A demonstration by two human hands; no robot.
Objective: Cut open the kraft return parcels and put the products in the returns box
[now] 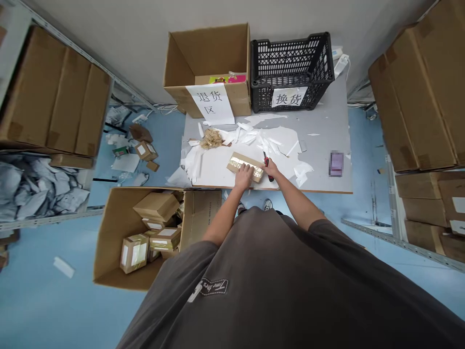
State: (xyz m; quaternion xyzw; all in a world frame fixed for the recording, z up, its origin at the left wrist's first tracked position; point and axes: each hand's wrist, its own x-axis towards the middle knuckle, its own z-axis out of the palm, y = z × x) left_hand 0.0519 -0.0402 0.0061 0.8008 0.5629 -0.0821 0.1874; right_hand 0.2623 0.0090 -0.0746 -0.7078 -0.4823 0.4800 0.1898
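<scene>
A small cardboard box (238,161) with shiny tape along its top lies at the front of the table, slightly turned. My left hand (244,176) rests on its top near the front edge, fingers stretched out over the tape. At the box's right end, my right hand (271,167) is closed around a red and black utility knife (266,158). The knife's upper end points away from me, and the hand covers part of its body. Whether the blade is out I cannot tell. White paper scraps and a crumpled clump of brown tape (211,139) lie behind the box.
An open carton (207,99) and a black plastic crate (292,77), both with paper signs, stand at the table's back. A blurred purple item (336,164) lies right. A big carton (103,242) of small boxes stands on the floor at left. Loaded shelves flank both sides.
</scene>
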